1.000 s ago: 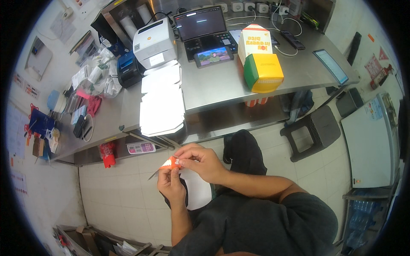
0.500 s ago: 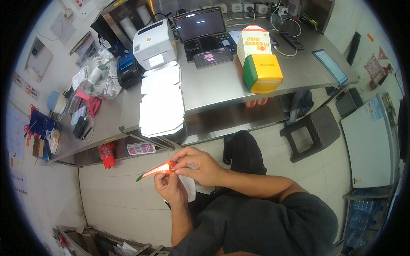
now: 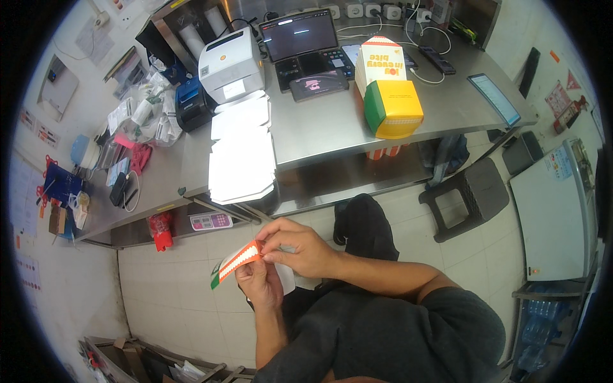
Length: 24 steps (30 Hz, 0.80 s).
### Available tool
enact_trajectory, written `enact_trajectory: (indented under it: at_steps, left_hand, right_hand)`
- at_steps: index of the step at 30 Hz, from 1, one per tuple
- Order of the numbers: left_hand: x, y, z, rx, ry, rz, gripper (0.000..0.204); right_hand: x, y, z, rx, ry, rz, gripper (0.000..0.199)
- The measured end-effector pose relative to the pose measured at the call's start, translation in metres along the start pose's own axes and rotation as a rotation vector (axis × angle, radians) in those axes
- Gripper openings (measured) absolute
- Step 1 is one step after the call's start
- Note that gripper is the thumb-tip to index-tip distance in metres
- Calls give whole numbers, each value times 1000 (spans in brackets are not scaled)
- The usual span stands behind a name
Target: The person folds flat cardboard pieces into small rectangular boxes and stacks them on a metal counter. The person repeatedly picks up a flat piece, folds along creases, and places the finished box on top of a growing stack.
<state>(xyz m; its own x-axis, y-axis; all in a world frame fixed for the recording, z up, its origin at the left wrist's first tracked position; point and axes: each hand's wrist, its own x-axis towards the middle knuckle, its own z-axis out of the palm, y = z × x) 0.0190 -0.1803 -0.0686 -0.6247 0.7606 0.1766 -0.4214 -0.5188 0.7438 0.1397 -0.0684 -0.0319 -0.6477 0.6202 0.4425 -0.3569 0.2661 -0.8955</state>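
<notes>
Above my lap, a cardboard food carton (image 3: 238, 262) with orange, white and green print is held between both hands. My left hand (image 3: 262, 285) grips its lower edge, thumb against the near end. The fingers of my right hand (image 3: 295, 247) pinch the carton's orange corner from the right. A white piece of card (image 3: 286, 278) shows behind my left hand; whether it belongs to the same carton I cannot tell. On the table ahead, a folded yellow and green carton (image 3: 394, 110) stands in front of a stack of white and yellow cartons (image 3: 382, 64).
On the steel table (image 3: 313, 137), a stack of white card blanks (image 3: 241, 163) overhangs the front edge, before a label printer (image 3: 231, 64). A laptop (image 3: 300, 39), a tablet (image 3: 319, 85) and a phone (image 3: 493, 100) lie farther along. A dark stool (image 3: 469, 198) stands at right.
The carton has turned in my hands, its green end swinging down and showing more of its printed side. My left hand has shifted slightly right; my right hand keeps its pinch.
</notes>
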Motion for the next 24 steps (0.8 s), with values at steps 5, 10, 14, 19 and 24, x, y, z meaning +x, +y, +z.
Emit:
enact_trajectory:
  at_steps: [5,10,14,19,24]
  left_hand:
    - [0,-1,4,13,-12,-4,28]
    - [1,4,3,-8,32,-64,24]
    - [-2,2,6,17,38,-49,20]
    - [-12,-7,12,112,95,0,17]
    - [-16,-8,3,171,119,-16,17]
  right_hand:
    - [-3,3,0,-29,15,52,13]
    - [-4,7,-1,-66,-8,52,12]
    - [-5,7,5,-120,17,50,12]
    - [-6,8,12,-256,100,-44,8]
    - [-8,16,5,-255,52,-49,23]
